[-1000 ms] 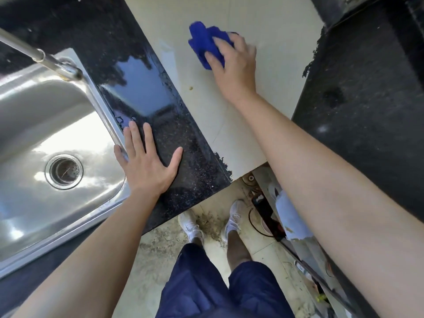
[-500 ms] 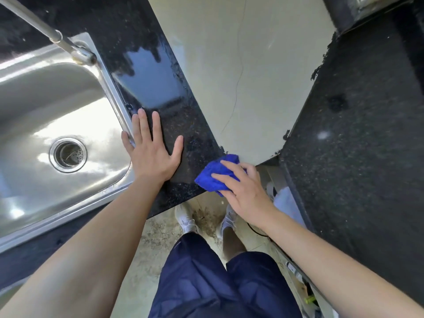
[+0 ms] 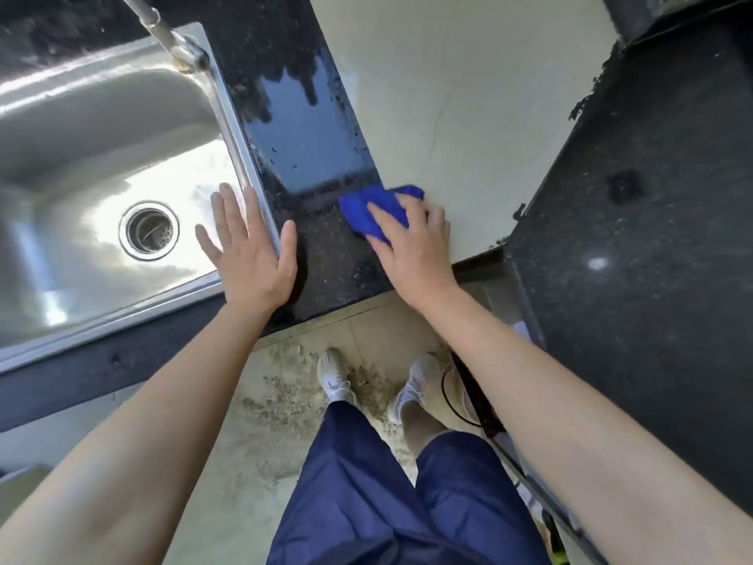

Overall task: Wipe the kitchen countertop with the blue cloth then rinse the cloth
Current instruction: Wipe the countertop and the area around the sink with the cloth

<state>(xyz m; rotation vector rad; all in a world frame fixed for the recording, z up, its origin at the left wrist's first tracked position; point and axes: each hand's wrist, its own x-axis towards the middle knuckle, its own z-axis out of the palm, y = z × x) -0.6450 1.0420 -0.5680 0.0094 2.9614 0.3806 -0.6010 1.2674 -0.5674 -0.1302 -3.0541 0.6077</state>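
While the blue cloth [image 3: 377,212] lies bunched on the near part of the dark countertop [image 3: 301,128], right at the seam where the black stone meets the pale slab [image 3: 448,95] to its right, the step in hand looks like the wiping, with the rinse not yet begun. The right hand [image 3: 411,246] presses down on the cloth with its fingers laid nearly straight and slightly apart over it, not curled round it. The left hand [image 3: 248,254] rests flat to the left, fingers spread, its palm across the sink [image 3: 240,157] rim and its thumb on the stone. Droplets show on the glossy far stretch of the strip. The next move probably calls for a firm stroke across that wet strip, then gathering the cloth and carrying it left under the tap [image 3: 163,34].
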